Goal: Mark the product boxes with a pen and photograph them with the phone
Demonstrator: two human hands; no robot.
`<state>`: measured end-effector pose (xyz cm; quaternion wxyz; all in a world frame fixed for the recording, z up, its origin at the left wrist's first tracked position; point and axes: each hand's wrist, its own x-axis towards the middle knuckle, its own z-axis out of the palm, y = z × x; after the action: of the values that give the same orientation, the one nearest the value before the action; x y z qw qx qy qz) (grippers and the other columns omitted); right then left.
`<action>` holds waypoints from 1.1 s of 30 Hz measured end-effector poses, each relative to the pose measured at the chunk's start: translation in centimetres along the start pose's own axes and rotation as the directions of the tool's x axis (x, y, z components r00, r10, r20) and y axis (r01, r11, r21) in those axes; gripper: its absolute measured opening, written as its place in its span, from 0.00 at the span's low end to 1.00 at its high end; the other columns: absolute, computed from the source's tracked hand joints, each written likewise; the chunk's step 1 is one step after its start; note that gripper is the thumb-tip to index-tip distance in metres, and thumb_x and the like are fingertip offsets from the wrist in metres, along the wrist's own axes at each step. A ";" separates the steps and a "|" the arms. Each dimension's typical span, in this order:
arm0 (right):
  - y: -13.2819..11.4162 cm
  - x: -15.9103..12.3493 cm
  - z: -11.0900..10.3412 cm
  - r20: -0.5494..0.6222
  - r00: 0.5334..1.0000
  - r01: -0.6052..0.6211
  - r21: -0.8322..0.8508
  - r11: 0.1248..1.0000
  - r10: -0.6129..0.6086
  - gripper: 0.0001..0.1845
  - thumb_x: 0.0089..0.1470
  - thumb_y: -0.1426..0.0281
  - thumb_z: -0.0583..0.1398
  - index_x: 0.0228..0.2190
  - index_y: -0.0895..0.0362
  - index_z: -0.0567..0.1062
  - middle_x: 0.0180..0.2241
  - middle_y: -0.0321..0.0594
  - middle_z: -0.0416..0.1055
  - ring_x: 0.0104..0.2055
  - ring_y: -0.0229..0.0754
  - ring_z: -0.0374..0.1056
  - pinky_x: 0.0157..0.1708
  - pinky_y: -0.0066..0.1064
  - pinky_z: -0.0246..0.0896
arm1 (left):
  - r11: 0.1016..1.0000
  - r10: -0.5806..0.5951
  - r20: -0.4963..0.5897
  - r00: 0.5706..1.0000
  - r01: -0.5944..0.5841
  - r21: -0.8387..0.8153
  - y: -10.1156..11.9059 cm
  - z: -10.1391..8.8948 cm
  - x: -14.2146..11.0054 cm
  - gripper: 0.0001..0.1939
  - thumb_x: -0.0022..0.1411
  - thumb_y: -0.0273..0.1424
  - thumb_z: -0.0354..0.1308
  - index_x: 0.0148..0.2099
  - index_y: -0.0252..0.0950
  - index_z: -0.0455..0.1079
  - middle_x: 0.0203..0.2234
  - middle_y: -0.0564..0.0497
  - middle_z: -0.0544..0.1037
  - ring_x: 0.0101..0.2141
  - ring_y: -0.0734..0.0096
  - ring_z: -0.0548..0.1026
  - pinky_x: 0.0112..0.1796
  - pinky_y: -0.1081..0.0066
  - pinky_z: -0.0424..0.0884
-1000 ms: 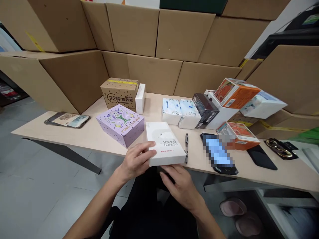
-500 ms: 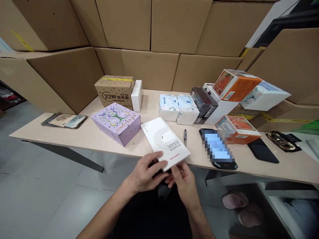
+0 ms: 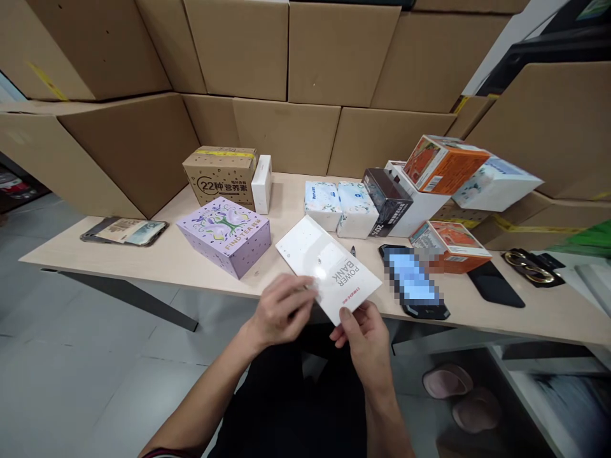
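Since half a second ago the white box point(image 3: 329, 267) has tipped up off the desk point(image 3: 157, 261) and swung clockwise, so it now hangs tilted over the near edge instead of lying flat.

Biggest worry first: the desk is crowded. The box's far corner sits just beside the tissue packs point(image 3: 341, 207), and the pen point(image 3: 353, 250) is half hidden under it, so any swing could shove either. The phone point(image 3: 414, 284) lies near the right corner and hangs a bit over the desk edge, so one bump might send it to the floor.

Then the hold itself. The left hand point(image 3: 284, 312) curls its fingers onto the near left edge, and the right hand point(image 3: 365, 331) pinches the near corner with thumb on top. Both grip the same end, the surface looks glossy, and most of the box juts out unsupported, so I reckon it could slip or droop.
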<state>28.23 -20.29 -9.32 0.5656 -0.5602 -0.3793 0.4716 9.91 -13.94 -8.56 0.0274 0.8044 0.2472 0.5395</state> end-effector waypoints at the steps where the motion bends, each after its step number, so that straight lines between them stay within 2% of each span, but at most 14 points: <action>1: -0.2 0.1 -0.5 -0.008 1.000 0.010 -0.010 1.000 -0.010 0.24 0.53 0.51 0.67 0.41 0.57 0.70 0.31 0.37 0.76 0.21 0.33 0.69 0.17 0.24 0.65 | 0.993 -0.052 -0.083 0.995 0.060 0.101 -0.5 -0.2 0.2 0.17 0.60 0.22 0.60 0.51 0.39 0.75 0.47 0.41 0.80 0.46 0.60 0.79 0.46 0.59 0.76; 3: -0.8 0.4 -1.6 0.000 0.999 0.034 -0.019 0.999 -0.034 0.24 0.54 0.52 0.66 0.43 0.56 0.71 0.36 0.39 0.77 0.21 0.33 0.69 0.17 0.24 0.65 | 0.941 -0.214 -0.223 0.951 0.262 0.216 -1.5 -0.5 0.6 0.18 0.63 0.26 0.60 0.56 0.40 0.74 0.52 0.41 0.78 0.53 0.55 0.75 0.54 0.52 0.71; 4: -1.1 0.5 -2.1 0.012 0.999 0.049 -0.021 0.999 -0.048 0.24 0.55 0.52 0.65 0.45 0.56 0.71 0.38 0.40 0.77 0.22 0.33 0.69 0.18 0.25 0.65 | 0.908 -0.318 -0.234 0.919 0.366 0.204 -2.0 -0.7 0.9 0.21 0.65 0.29 0.60 0.60 0.39 0.71 0.55 0.40 0.76 0.57 0.54 0.73 0.57 0.51 0.69; 6: -1.6 1.0 -2.9 0.040 0.996 0.081 -0.028 0.996 -0.080 0.26 0.56 0.53 0.64 0.49 0.55 0.71 0.44 0.43 0.76 0.23 0.33 0.70 0.18 0.26 0.65 | 0.832 -0.527 -0.172 0.832 0.547 0.091 -2.9 -0.8 1.3 0.27 0.67 0.35 0.59 0.66 0.39 0.64 0.61 0.40 0.72 0.61 0.52 0.70 0.61 0.50 0.66; 8: -2.1 1.7 -3.3 0.065 0.992 0.109 -0.049 0.993 -0.105 0.28 0.57 0.53 0.64 0.53 0.54 0.70 0.47 0.44 0.75 0.24 0.33 0.69 0.18 0.26 0.64 | 0.742 -0.670 -0.065 0.739 0.667 -0.065 -3.5 -0.8 1.6 0.32 0.68 0.40 0.58 0.70 0.39 0.59 0.64 0.40 0.69 0.63 0.51 0.68 0.63 0.50 0.63; 11: -2.6 3.0 -3.7 0.145 0.984 0.122 -0.134 0.984 -0.102 0.32 0.58 0.54 0.62 0.58 0.56 0.68 0.35 0.39 0.76 0.23 0.34 0.67 0.18 0.26 0.62 | 0.642 -0.739 0.027 0.674 0.715 -0.275 -4.2 -0.6 2.1 0.33 0.67 0.43 0.60 0.70 0.41 0.60 0.66 0.44 0.66 0.67 0.51 0.63 0.67 0.52 0.58; 13: -3.0 4.0 -4.2 0.231 0.970 0.126 -0.210 0.970 -0.076 0.34 0.59 0.55 0.60 0.61 0.58 0.65 0.25 0.33 0.70 0.21 0.35 0.64 0.18 0.26 0.60 | 0.603 -0.747 0.039 0.664 0.701 -0.381 -4.4 -0.7 2.2 0.32 0.66 0.44 0.61 0.68 0.41 0.63 0.66 0.44 0.68 0.67 0.51 0.63 0.67 0.53 0.58; 14: -3.2 4.4 -4.5 0.274 0.959 0.145 -0.247 0.958 -0.074 0.34 0.60 0.57 0.59 0.63 0.57 0.64 0.25 0.33 0.69 0.21 0.36 0.64 0.18 0.27 0.59 | 0.584 -0.751 0.043 0.659 0.693 -0.422 -4.5 -0.7 2.3 0.31 0.65 0.45 0.61 0.67 0.40 0.64 0.64 0.44 0.69 0.66 0.51 0.64 0.66 0.54 0.60; 17: -4.2 6.0 -5.5 0.368 0.918 0.289 -0.375 0.881 -0.145 0.28 0.58 0.66 0.57 0.60 0.53 0.69 0.40 0.42 0.72 0.28 0.37 0.68 0.23 0.30 0.64 | 0.533 -0.760 0.060 0.647 0.673 -0.513 -4.6 -0.9 2.1 0.31 0.63 0.45 0.64 0.64 0.37 0.67 0.60 0.43 0.74 0.61 0.52 0.70 0.62 0.56 0.65; 19: -4.9 7.3 -6.1 0.412 0.881 0.430 -0.490 0.758 -0.234 0.23 0.57 0.71 0.54 0.53 0.53 0.75 0.48 0.46 0.71 0.38 0.41 0.71 0.33 0.34 0.70 | 0.514 -0.755 0.067 0.652 0.653 -0.557 -4.5 -1.1 1.9 0.30 0.62 0.44 0.65 0.62 0.37 0.68 0.57 0.44 0.76 0.57 0.55 0.73 0.59 0.59 0.68; 22: -5.5 9.3 -6.2 0.490 0.829 0.555 -0.657 0.511 -0.270 0.20 0.56 0.77 0.52 0.44 0.55 0.80 0.48 0.47 0.72 0.50 0.46 0.69 0.48 0.38 0.67 | 0.526 -0.741 0.027 0.671 0.605 -0.598 -4.5 -1.1 1.7 0.28 0.61 0.43 0.67 0.59 0.39 0.69 0.53 0.46 0.78 0.54 0.59 0.75 0.55 0.64 0.71; 26: -5.4 10.7 -5.2 0.448 0.876 0.480 -0.838 0.258 -0.177 0.18 0.56 0.76 0.53 0.46 0.59 0.77 0.48 0.51 0.73 0.45 0.46 0.72 0.41 0.33 0.65 | 0.552 -0.718 -0.018 0.695 0.554 -0.623 -4.5 -1.0 1.6 0.27 0.59 0.42 0.69 0.56 0.38 0.70 0.50 0.46 0.79 0.50 0.61 0.77 0.52 0.66 0.73; 29: -5.1 10.9 -4.5 0.399 0.895 0.434 -0.881 0.187 -0.198 0.19 0.57 0.76 0.53 0.49 0.60 0.74 0.45 0.52 0.75 0.41 0.48 0.73 0.36 0.32 0.61 | 0.545 -0.717 -0.018 0.697 0.545 -0.638 -4.5 -1.1 1.6 0.27 0.58 0.42 0.70 0.56 0.39 0.69 0.49 0.46 0.79 0.50 0.62 0.77 0.51 0.66 0.73; 33: -5.0 10.9 -4.3 0.408 0.884 0.442 -0.888 0.125 -0.227 0.18 0.56 0.79 0.53 0.45 0.61 0.75 0.43 0.53 0.76 0.43 0.49 0.72 0.37 0.33 0.60 | 0.533 -0.716 -0.012 0.698 0.536 -0.654 -4.6 -1.1 1.5 0.27 0.57 0.42 0.71 0.55 0.39 0.69 0.48 0.46 0.79 0.49 0.62 0.77 0.51 0.66 0.73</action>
<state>35.83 -10.69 -5.78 0.1460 -0.6435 -0.7505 0.0370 7.66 -9.53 -8.25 0.4414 0.5208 0.3366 0.6486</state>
